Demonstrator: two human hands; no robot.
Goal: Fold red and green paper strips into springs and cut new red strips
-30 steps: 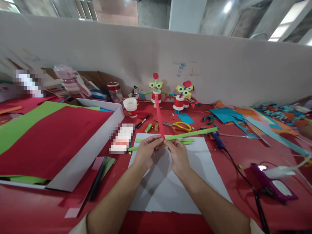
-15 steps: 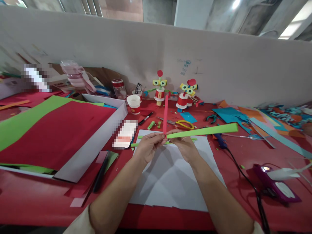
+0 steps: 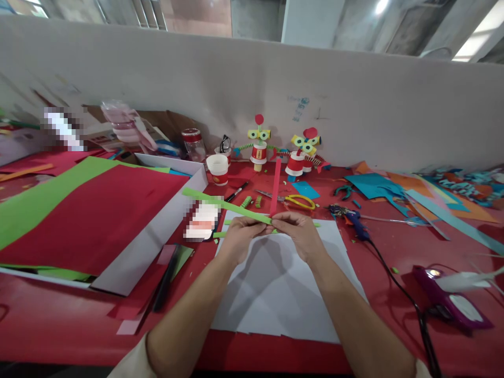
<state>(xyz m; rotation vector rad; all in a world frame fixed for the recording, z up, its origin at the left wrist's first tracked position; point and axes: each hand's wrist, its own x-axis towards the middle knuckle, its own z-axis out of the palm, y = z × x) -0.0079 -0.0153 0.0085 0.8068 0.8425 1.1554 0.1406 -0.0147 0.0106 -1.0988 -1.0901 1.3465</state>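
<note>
Above a stack of white paper [image 3: 271,294], a green paper strip [image 3: 224,203] and a red paper strip [image 3: 276,184] meet at my fingertips. My left hand [image 3: 243,236] pinches the joined ends, with the green strip slanting out over it to the left. Thumb and fingers of my right hand [image 3: 297,233] close on the same joint, from which the red strip points away from me. The fold itself is mostly covered by my fingers. More narrow green strips [image 3: 220,234] lie on the paper, behind my hands.
Yellow-handled scissors [image 3: 299,201], a marker [image 3: 237,192] and folded green springs [image 3: 246,201] lie beyond the paper. Two paper-cup figures [image 3: 259,153] stand by the wall. On the right are a glue gun [image 3: 356,223] and a purple power strip [image 3: 452,302]; on the left, a box of coloured paper [image 3: 157,236].
The green strip has swung from pointing right to pointing left across the joint. The red strip still points away, now leaning slightly right. Both hands stay together at the joint.
</note>
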